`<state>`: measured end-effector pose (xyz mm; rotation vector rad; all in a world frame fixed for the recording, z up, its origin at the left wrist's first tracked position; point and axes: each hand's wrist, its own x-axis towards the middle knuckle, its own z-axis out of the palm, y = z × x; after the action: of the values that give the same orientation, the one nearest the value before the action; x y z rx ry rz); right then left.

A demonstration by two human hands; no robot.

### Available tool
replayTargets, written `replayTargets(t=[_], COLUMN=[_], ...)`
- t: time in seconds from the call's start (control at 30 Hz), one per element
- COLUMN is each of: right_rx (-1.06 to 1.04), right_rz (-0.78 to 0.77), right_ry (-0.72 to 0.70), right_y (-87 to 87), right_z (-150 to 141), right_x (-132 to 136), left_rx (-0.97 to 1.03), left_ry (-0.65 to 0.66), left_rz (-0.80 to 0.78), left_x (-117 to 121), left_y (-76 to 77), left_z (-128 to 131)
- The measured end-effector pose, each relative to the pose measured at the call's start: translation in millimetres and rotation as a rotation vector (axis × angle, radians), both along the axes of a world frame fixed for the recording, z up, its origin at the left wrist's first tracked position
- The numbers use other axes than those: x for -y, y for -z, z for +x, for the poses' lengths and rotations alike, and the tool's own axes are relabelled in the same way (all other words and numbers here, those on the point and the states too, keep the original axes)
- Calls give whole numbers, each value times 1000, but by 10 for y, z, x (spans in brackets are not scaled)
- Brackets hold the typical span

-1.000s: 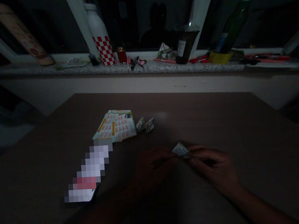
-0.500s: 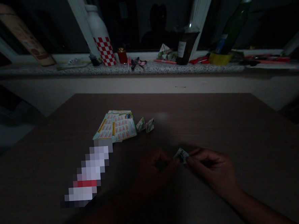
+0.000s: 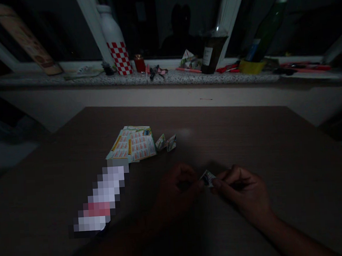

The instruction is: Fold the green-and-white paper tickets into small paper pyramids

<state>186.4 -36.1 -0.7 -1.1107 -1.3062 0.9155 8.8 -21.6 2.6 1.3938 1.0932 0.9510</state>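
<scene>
A small folded piece of printed paper (image 3: 208, 177) is held above the table between my two hands. My left hand (image 3: 179, 189) is dim and in shadow, its thumb and fingertips pinching the left corner of the paper. On the other side, my right hand (image 3: 244, 191) grips the right edge between thumb and fingers. Farther off lie two little folded paper pieces (image 3: 171, 143), pointed in shape. They sit beside a fanned stack of printed paper slips (image 3: 141, 147) with rows of reddish numbers.
Left of my hands lies a long pixelated object (image 3: 101, 198) on the brown table (image 3: 231, 128). Along the granite windowsill (image 3: 179, 78) stand a red-checked white bottle (image 3: 118, 50), a small red jar (image 3: 139, 63), a dark lidded cup (image 3: 211, 56) and a green bottle (image 3: 269, 29).
The folded paper has tilted slightly between my fingers. My left hand's upper fingers have shifted a little up and to the right; the things on the table have stayed put.
</scene>
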Motion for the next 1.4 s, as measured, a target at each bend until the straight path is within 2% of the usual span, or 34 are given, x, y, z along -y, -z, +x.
replayTargets(t=[0.1,0.23,0.33,0.43,0.57,0.73,0.9,1.13,1.4], right_rx=[3,25,77,73,75,224,210,174,53], right_rz=[-2,-2,-6,-69,-154,-120,-104,-104,-191], right_ry=[-28,-102,-125,-145,-312,-521,-500,-546,-566], right_y=[0,27,58,85,108,88,92,105,48], right_z=[1,12,22,33,38,14,18,40,39], right_x=[-1,7,17,25,22,9,26,24,27], left_rx=[7,-25,-69,-34,29,41,69,95,123], left_ry=[56,133,149,136,94,100,127,137,146], left_rz=[-27,22,70,83,45,23,-13,-34,-84], left_x=[-20,-45,-53,-50,-35,-17,-8,-12,-27], left_y=[25,19,-5,-7,10,0,0,16,1], left_z=[-15,-12,-6,-5,-3,14,36,31,17])
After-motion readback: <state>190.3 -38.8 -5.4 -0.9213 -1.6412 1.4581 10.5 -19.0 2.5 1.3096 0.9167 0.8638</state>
